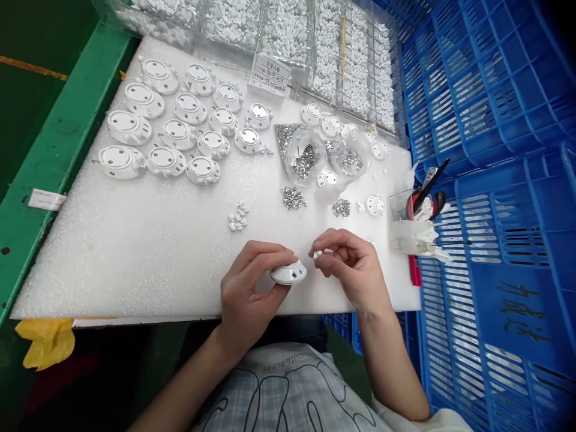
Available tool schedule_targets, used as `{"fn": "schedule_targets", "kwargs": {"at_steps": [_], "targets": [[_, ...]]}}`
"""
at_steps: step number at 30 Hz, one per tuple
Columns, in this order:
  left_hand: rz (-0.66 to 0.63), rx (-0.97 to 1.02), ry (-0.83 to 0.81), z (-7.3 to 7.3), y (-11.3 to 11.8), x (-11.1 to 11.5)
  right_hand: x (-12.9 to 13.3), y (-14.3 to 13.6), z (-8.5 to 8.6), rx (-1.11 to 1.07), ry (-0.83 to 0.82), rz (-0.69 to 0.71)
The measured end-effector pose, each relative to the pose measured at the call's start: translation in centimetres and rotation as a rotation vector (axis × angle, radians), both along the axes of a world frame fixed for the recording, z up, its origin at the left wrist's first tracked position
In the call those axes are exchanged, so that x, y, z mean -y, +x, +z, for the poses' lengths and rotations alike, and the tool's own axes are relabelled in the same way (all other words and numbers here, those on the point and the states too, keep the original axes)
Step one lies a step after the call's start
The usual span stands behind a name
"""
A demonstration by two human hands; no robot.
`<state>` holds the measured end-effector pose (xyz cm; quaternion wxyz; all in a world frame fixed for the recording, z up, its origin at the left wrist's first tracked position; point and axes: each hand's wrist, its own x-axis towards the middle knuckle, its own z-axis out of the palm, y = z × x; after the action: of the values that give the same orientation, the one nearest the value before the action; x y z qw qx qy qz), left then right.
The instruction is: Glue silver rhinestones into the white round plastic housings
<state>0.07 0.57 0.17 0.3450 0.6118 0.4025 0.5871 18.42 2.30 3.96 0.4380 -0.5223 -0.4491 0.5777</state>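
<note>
My left hand [252, 288] is closed round the edge of a white saucer-shaped plastic part [288, 274], tilted so that dark holes in its side face right. Just to its right, my right hand [353, 264] pinches a small white plastic piece [317, 255] between thumb and fingers. The piece and the saucer-shaped part are apart. Beyond my hands lies a little cluster of white plastic pieces [238, 217]. Two heaps of small shiny metal parts, a larger heap [293, 198] and a smaller heap [341, 207], lie on the white foam sheet [148, 240].
Rows of white saucer-shaped parts [177, 133] stand at the back left. Clear bags of metal parts [305, 157] lie at centre. Behind are divided trays [288, 30] of white pieces and a paper label [270, 75]. Blue crates [504, 240] and a tool holder [407, 234] flank the right.
</note>
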Motion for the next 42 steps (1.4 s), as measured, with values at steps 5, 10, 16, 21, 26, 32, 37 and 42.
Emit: {"fn": "schedule_targets", "kwargs": {"at_steps": [5,10,16,21,26,32,37,42], "targets": [[-0.02,-0.119,-0.012,0.5,0.2,-0.2,1.1,0.4,-0.7,-0.085,-0.046,0.025],[-0.019,-0.184,-0.053,0.8,0.2,-0.3,1.0,0.2,-1.8,-0.087,-0.018,-0.027],[-0.027,-0.185,-0.077,1.0,0.1,-0.4,1.1,0.1,-2.4,-0.109,0.043,-0.059],[-0.006,-0.19,-0.083,0.7,0.1,-0.3,1.0,0.0,-2.4,-0.098,0.049,-0.049],[-0.001,-0.181,-0.065,0.5,0.1,-0.2,1.1,0.0,-2.4,-0.087,0.05,-0.041],[-0.017,-0.164,-0.042,0.6,0.1,-0.2,1.0,-0.1,-2.4,-0.111,0.07,-0.028],[-0.019,-0.14,-0.048,0.5,0.2,-0.1,0.9,-0.1,-2.3,-0.105,0.103,0.001],[-0.017,-0.15,-0.044,0.5,0.2,-0.2,1.0,-0.1,-2.3,-0.034,0.08,-0.001]]}}
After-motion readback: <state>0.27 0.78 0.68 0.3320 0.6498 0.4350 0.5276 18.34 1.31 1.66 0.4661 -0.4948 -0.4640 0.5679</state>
